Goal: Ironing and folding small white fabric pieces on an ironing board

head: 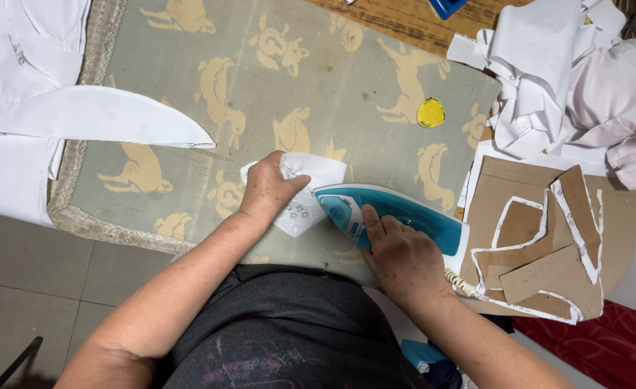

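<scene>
On the padded grey-green ironing cloth (274, 86) printed with pale animal shapes, which covers the tabletop, a teal iron (390, 212) lies with its long axis running left to right, its pointed nose aimed left at a small white fabric piece (305, 209). The right hand (403, 261) has its fingers clenched around the iron's handle, while the left hand (266, 189) presses bent fingers onto the fabric piece just beside the nose
</scene>
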